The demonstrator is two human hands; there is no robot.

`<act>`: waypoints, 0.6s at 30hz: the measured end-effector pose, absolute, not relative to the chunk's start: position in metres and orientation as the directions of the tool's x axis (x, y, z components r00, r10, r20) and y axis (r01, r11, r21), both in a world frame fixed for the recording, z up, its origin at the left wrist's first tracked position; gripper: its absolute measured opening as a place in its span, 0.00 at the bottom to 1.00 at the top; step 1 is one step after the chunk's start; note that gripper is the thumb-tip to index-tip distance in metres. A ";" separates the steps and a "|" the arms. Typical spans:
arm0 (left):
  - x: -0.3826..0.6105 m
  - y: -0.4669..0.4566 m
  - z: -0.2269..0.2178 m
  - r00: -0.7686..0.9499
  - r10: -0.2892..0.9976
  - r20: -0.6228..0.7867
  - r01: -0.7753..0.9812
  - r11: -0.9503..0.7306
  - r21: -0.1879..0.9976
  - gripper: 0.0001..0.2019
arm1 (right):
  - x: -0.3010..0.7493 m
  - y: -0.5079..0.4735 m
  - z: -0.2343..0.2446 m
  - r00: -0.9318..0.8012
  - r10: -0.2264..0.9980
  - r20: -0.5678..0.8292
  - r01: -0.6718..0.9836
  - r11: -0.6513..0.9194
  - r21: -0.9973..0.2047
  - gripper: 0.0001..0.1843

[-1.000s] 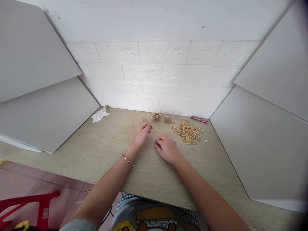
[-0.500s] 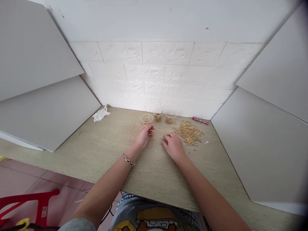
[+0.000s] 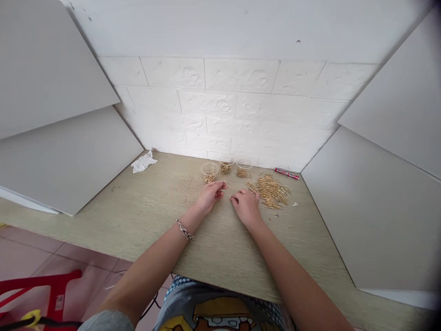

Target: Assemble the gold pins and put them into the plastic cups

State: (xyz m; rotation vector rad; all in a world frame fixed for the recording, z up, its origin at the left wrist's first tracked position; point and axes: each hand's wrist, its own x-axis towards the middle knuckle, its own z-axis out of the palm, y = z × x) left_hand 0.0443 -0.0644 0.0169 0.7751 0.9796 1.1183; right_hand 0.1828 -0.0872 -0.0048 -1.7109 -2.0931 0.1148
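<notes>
My left hand, with a chain bracelet at the wrist, has its thumb and forefinger pinched around a tiny pale-tipped piece, too small to make out well. Just behind it stands a clear cup with small golden parts at the bottom. My right hand is closed low over the tabletop, its fingertips on a small, thin metal pin that barely shows. Beside its knuckles spreads a loose pile of golden metal pins. A narrow gap separates the two hands.
Two more clear cups with golden parts, a middle one and a right one, stand near the brick-patterned wall. A red tube lies at the back right, a crumpled white tissue at the back left. Grey panels flank the table.
My left hand has shifted slightly right, away from the front of the left cup and toward my right hand. My right hand has barely moved; less of its pin shows.
</notes>
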 end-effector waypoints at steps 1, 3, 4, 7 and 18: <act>0.044 -0.065 0.018 0.127 0.963 -0.239 -0.356 0.269 0.895 0.11 | 0.182 -0.087 -0.005 -0.153 0.947 0.282 0.916 0.243 -0.320 0.11; 0.044 -0.065 0.018 0.121 0.964 -0.239 -0.349 0.266 0.899 0.11 | 0.182 -0.088 -0.005 -0.165 0.942 0.292 0.918 0.254 -0.304 0.12; 0.043 -0.064 0.018 0.119 0.964 -0.239 -0.350 0.266 0.898 0.11 | 0.181 -0.088 -0.005 -0.167 0.942 0.292 0.918 0.257 -0.301 0.12; 0.042 -0.063 0.015 0.127 0.960 -0.249 -0.368 0.278 0.887 0.09 | 0.181 -0.088 -0.005 -0.158 0.942 0.295 0.905 0.258 -0.339 0.11; 0.046 -0.068 0.016 0.297 0.931 -0.210 -0.252 0.289 0.924 0.12 | 0.183 -0.092 0.003 -0.064 0.878 0.475 0.591 0.417 -0.691 0.08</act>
